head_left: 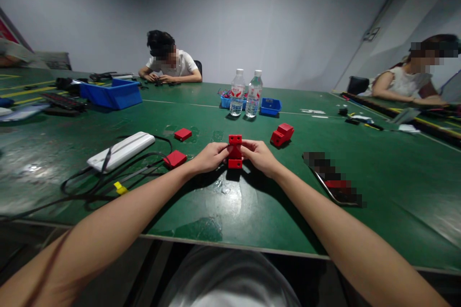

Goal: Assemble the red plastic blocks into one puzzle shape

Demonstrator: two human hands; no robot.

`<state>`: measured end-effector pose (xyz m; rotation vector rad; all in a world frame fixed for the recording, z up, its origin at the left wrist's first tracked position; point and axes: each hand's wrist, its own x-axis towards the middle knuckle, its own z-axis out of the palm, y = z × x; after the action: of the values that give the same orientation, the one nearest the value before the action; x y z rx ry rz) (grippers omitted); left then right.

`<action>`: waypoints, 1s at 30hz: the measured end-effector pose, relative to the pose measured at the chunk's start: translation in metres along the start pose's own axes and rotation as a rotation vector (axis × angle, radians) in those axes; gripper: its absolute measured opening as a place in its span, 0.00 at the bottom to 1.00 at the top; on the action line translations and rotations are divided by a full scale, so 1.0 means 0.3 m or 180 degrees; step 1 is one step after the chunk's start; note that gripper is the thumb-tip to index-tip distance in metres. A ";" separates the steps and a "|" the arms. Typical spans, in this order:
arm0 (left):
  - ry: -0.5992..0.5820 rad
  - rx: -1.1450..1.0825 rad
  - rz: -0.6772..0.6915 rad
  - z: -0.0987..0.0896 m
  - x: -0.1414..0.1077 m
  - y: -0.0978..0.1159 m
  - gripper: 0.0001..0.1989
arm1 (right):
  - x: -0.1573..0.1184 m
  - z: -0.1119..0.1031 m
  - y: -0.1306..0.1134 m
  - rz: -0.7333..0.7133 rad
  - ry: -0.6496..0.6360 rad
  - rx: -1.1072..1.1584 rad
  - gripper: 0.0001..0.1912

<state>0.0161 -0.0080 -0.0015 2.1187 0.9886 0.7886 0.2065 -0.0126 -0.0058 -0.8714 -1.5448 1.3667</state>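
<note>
While our fingers (220, 153) grip the notched red block (235, 152) from both sides, left hand (209, 157) and right hand (263, 157) both over the counter (248, 223), we have two flat red pieces (175, 159) to the left, a chunkier red block (282, 135) to the right, and two bottles (236, 93) beyond.

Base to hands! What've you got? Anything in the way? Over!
Left hand, right hand: gripping red block from either side. Flat red piece off left, thicker red piece off right. Neither between hands.

2 clear bottles (254, 98) stand just beside a small blue tray (270, 112).
</note>
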 end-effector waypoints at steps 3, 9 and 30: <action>-0.0027 -0.0166 -0.0024 0.002 0.001 -0.002 0.22 | -0.001 -0.002 0.001 0.0014 -0.0010 0.0044 0.23; -0.0043 -0.0235 -0.0008 0.002 0.001 0.002 0.22 | -0.002 -0.002 -0.002 0.0039 -0.0052 0.0163 0.23; -0.0137 -0.0321 0.0002 0.000 0.003 -0.001 0.23 | 0.000 -0.009 -0.003 0.0010 -0.0042 0.0078 0.23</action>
<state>0.0164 -0.0071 -0.0016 2.0412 0.9069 0.7737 0.2092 -0.0117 -0.0049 -0.8517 -1.5342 1.3932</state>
